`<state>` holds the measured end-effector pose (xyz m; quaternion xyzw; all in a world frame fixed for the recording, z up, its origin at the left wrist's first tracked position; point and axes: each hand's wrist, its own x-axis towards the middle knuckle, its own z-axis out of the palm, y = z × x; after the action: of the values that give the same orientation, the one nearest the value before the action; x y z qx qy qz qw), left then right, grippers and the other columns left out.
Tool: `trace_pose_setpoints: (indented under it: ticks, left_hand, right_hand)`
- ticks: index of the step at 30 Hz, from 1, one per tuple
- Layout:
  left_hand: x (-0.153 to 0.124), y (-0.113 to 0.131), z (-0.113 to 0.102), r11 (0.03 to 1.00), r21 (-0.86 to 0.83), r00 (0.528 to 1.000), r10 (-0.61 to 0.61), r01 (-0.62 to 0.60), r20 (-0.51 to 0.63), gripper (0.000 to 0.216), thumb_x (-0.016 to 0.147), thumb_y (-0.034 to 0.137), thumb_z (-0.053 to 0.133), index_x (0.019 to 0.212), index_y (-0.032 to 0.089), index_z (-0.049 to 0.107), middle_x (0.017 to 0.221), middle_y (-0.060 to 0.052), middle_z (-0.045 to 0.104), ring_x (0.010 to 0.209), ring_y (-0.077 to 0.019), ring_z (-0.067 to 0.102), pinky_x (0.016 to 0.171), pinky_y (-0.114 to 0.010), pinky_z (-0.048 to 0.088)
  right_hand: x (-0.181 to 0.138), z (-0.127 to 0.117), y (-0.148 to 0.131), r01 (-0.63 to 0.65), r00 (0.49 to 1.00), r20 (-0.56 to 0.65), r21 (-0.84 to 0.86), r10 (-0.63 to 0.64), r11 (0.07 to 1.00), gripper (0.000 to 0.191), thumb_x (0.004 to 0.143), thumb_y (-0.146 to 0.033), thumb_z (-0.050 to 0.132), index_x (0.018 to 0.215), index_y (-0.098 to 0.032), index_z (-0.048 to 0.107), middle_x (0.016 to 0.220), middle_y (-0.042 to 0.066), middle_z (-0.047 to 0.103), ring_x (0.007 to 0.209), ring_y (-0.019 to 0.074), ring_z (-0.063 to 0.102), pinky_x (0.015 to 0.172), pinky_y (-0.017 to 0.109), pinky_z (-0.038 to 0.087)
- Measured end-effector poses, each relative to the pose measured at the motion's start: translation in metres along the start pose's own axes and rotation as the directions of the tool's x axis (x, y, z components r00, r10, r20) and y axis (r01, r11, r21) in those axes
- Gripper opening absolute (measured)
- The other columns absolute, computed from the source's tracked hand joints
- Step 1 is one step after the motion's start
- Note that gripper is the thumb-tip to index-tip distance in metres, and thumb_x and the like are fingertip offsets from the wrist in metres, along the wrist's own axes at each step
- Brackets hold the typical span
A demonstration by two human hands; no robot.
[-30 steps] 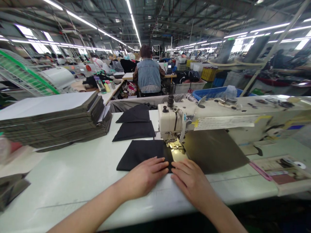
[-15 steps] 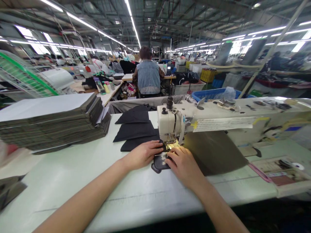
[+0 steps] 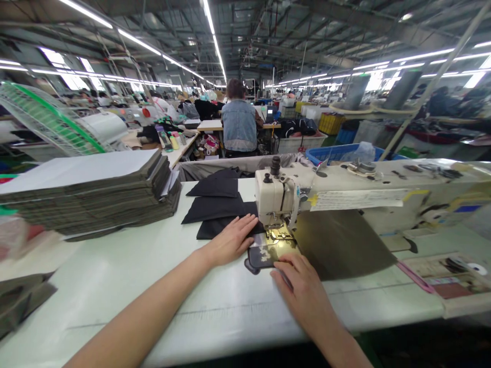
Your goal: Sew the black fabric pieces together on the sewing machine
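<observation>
The left hand [image 3: 232, 239] lies flat and unclenched, its fingers pressing down a black fabric panel [image 3: 214, 228]. The right hand [image 3: 303, 289] is likewise spread, grasping nothing. A small dark rounded patch [image 3: 260, 255] seems to touch its fingertips, below the cream sewing machine [image 3: 274, 197].

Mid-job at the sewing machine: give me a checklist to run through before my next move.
1. Left hand flat on the black fabric: ok.
2. Right hand pressing the patch at its near edge: ok.
3. Patch lined up under the presser foot: cannot tell.
4. Foot raised or lowered: cannot tell.
5. Left hand well away from the foot: not ok, its fingers lie close beside it.
</observation>
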<state>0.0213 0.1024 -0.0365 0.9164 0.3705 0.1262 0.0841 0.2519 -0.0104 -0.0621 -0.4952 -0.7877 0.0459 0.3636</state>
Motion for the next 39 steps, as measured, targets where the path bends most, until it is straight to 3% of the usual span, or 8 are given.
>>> trace_pose_setpoints:
  ticks: [9,18,20,22,24,27,33,39]
  left_hand:
    - [-0.029,0.011,-0.023,0.990,0.075,0.989,-0.125,0.119,0.079,0.054,0.087,0.011,0.051,0.140,0.017,0.053,0.151,-0.013,0.050,0.139,-0.0253,0.047,0.117,-0.048,0.035]
    - [-0.013,0.008,-0.035,0.938,-0.008,0.901,-0.336,0.347,-0.275,0.018,0.094,0.016,0.047,0.100,0.017,0.064,0.097,-0.010,0.069,0.095,-0.0253,0.067,0.091,-0.040,0.054]
    - [-0.015,0.003,-0.044,0.894,-0.149,0.778,-0.443,0.423,-0.446,0.031,0.099,0.016,0.034,0.117,0.017,0.060,0.108,-0.010,0.068,0.104,-0.0243,0.066,0.097,-0.042,0.052]
    - [-0.020,-0.002,-0.050,0.768,-0.513,0.516,-0.638,0.383,-0.571,0.036,0.098,0.017,0.036,0.129,0.020,0.054,0.119,-0.009,0.067,0.113,-0.0220,0.064,0.103,-0.040,0.049]
    - [-0.027,-0.005,-0.049,0.510,-0.844,0.216,-0.854,0.167,-0.473,0.043,0.092,0.015,0.048,0.134,0.024,0.051,0.128,-0.005,0.065,0.117,-0.0186,0.063,0.107,-0.034,0.047]
    - [-0.042,-0.006,-0.039,0.251,-0.968,0.034,-0.968,0.018,-0.250,0.051,0.085,0.009,0.052,0.133,0.026,0.052,0.136,-0.005,0.061,0.118,-0.0166,0.063,0.109,-0.035,0.046]
    - [-0.053,0.016,-0.049,0.052,-0.998,0.087,-0.995,-0.018,-0.054,0.046,0.082,0.006,0.047,0.124,0.020,0.057,0.112,-0.010,0.072,0.090,-0.0201,0.074,0.086,-0.039,0.062]
    - [-0.049,0.025,-0.054,0.326,-0.945,0.225,-0.923,0.024,-0.313,0.043,0.086,0.012,0.049,0.126,0.025,0.058,0.118,-0.005,0.070,0.096,-0.0194,0.073,0.086,-0.036,0.061]
  right_hand:
    - [0.000,0.003,0.006,0.037,0.998,-0.051,0.044,-0.035,0.998,0.020,0.101,-0.033,0.051,0.094,-0.021,0.067,0.097,0.007,0.065,0.090,0.0228,0.063,0.081,0.037,0.051]
    - [-0.003,0.002,0.007,0.042,0.997,-0.068,0.068,-0.038,0.997,0.018,0.100,-0.031,0.054,0.095,-0.021,0.068,0.098,0.007,0.066,0.091,0.0222,0.063,0.083,0.036,0.052]
    - [-0.003,0.001,0.006,0.037,0.997,-0.072,0.072,-0.032,0.997,0.018,0.100,-0.031,0.054,0.094,-0.021,0.068,0.098,0.007,0.066,0.091,0.0219,0.063,0.082,0.036,0.052]
    - [-0.003,0.001,0.006,0.036,0.997,-0.072,0.070,-0.031,0.997,0.020,0.100,-0.032,0.053,0.094,-0.021,0.068,0.097,0.007,0.066,0.090,0.0219,0.063,0.081,0.036,0.053]
    - [-0.003,0.001,0.006,0.036,0.997,-0.071,0.068,-0.031,0.997,0.021,0.100,-0.032,0.053,0.094,-0.021,0.068,0.096,0.007,0.066,0.089,0.0221,0.063,0.081,0.037,0.053]
    - [-0.002,0.001,0.006,0.027,0.997,-0.070,0.070,-0.022,0.997,0.022,0.100,-0.033,0.052,0.095,-0.021,0.069,0.097,0.007,0.066,0.090,0.0224,0.064,0.082,0.037,0.053]
    - [-0.001,0.000,0.005,0.010,0.998,-0.055,0.080,-0.005,0.997,0.022,0.100,-0.032,0.052,0.092,-0.021,0.070,0.097,0.008,0.067,0.091,0.0228,0.064,0.081,0.038,0.054]
    - [-0.002,-0.001,0.005,-0.022,0.999,-0.037,0.097,0.026,0.995,0.021,0.100,-0.032,0.054,0.094,-0.022,0.070,0.100,0.007,0.068,0.094,0.0226,0.064,0.085,0.038,0.054]
